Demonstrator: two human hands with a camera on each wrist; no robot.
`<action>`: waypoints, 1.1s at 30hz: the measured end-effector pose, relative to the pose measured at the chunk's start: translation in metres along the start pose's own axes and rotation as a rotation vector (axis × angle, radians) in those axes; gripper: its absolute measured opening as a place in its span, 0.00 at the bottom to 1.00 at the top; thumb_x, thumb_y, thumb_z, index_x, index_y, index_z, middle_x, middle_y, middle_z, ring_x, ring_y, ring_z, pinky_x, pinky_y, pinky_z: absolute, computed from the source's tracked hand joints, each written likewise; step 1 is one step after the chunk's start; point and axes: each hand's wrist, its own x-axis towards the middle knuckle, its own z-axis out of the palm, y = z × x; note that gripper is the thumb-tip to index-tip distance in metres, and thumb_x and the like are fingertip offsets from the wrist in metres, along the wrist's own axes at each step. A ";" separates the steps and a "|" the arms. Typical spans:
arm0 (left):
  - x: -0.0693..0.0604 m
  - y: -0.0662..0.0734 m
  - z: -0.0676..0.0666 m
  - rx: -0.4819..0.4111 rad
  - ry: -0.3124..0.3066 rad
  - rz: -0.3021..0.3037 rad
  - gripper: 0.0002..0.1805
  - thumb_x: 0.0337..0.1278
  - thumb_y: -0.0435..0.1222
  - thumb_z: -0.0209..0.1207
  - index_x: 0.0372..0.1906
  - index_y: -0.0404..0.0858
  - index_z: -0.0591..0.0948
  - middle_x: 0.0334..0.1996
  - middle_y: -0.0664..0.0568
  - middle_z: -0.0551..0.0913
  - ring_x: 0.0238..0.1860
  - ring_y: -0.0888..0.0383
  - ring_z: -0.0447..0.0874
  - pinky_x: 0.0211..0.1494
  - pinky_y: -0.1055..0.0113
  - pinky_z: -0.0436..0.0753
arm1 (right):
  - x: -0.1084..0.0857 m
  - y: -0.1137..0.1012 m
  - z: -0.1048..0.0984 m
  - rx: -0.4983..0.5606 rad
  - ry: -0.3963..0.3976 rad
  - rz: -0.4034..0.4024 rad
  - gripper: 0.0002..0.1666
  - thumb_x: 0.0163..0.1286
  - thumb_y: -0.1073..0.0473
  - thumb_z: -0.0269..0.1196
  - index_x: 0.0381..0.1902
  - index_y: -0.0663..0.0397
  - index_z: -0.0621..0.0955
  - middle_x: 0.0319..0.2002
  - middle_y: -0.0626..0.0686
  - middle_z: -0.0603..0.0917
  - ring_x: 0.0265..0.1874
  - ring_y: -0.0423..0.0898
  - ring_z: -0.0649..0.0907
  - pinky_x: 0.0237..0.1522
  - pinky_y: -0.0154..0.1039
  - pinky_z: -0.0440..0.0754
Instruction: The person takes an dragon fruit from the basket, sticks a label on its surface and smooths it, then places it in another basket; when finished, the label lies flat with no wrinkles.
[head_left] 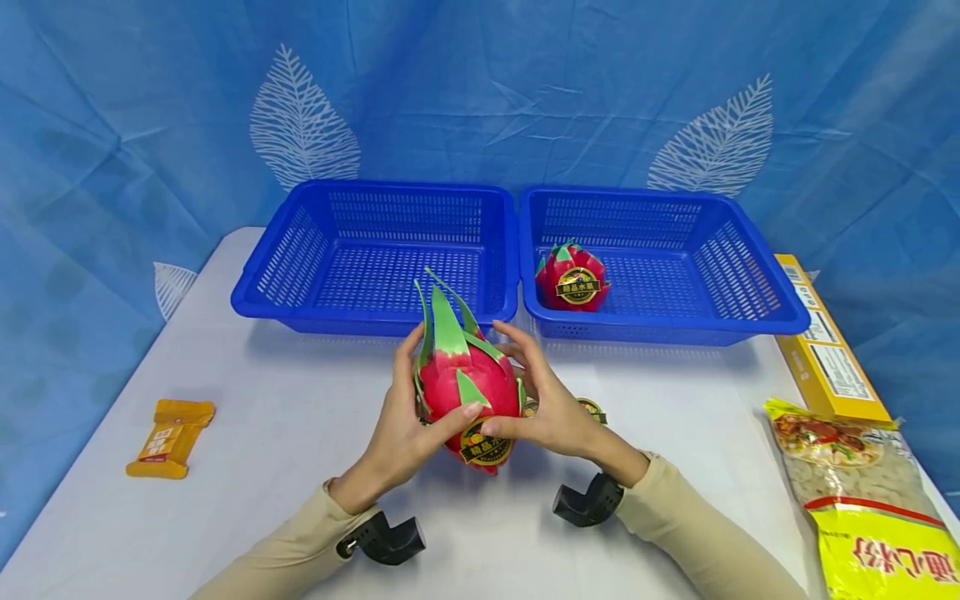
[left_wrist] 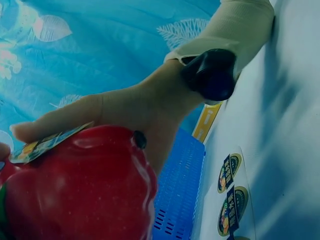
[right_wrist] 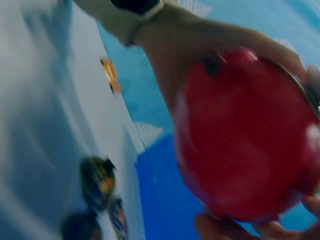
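Note:
A dragon fruit (head_left: 459, 379), red with long green leaf tips pointing away from the person, is held between both hands above the white table. My left hand (head_left: 399, 435) grips its left side and my right hand (head_left: 557, 414) its right, fingers curled round behind. Both thumbs press near a round black-and-gold sticker (head_left: 483, 444) on the fruit's near face. Past the right hand lie more such stickers (head_left: 591, 408), partly hidden; in the left wrist view they sit on a sheet (left_wrist: 233, 195). The wrist views show the fruit's smooth red skin (right_wrist: 240, 135) up close.
Two blue baskets (head_left: 517, 321) stand side by side at the back. The right one contains another stickered dragon fruit (head_left: 572, 279). An orange snack packet (head_left: 171, 439) lies at left. Along the right edge are a yellow box (head_left: 832, 358) and a yellow pasta bag (head_left: 862, 500).

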 end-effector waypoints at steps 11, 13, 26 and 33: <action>-0.001 -0.007 0.004 0.048 -0.095 -0.011 0.53 0.43 0.42 0.66 0.69 0.48 0.42 0.52 0.42 0.72 0.47 0.52 0.79 0.42 0.69 0.82 | -0.001 -0.007 -0.019 -0.333 -0.173 -0.004 0.65 0.42 0.48 0.74 0.70 0.29 0.45 0.63 0.48 0.63 0.42 0.41 0.76 0.37 0.37 0.80; -0.001 -0.008 0.005 0.068 -0.110 -0.011 0.54 0.42 0.42 0.66 0.69 0.49 0.43 0.51 0.43 0.72 0.47 0.52 0.79 0.42 0.69 0.81 | -0.002 -0.007 -0.020 -0.343 -0.203 0.016 0.64 0.42 0.47 0.74 0.69 0.28 0.46 0.60 0.47 0.66 0.41 0.41 0.76 0.35 0.35 0.81; -0.001 -0.013 0.009 0.162 -0.127 -0.021 0.55 0.38 0.44 0.68 0.70 0.49 0.45 0.48 0.47 0.71 0.45 0.55 0.79 0.41 0.71 0.81 | -0.004 -0.007 -0.021 -0.292 -0.298 0.072 0.57 0.44 0.43 0.72 0.66 0.27 0.50 0.52 0.46 0.73 0.47 0.39 0.78 0.42 0.33 0.80; -0.001 -0.012 0.011 0.219 -0.133 -0.067 0.55 0.37 0.48 0.68 0.69 0.52 0.46 0.50 0.50 0.71 0.47 0.57 0.78 0.40 0.70 0.81 | -0.006 -0.010 -0.020 -0.383 -0.299 0.069 0.56 0.45 0.40 0.70 0.63 0.28 0.47 0.48 0.39 0.74 0.46 0.35 0.77 0.46 0.33 0.78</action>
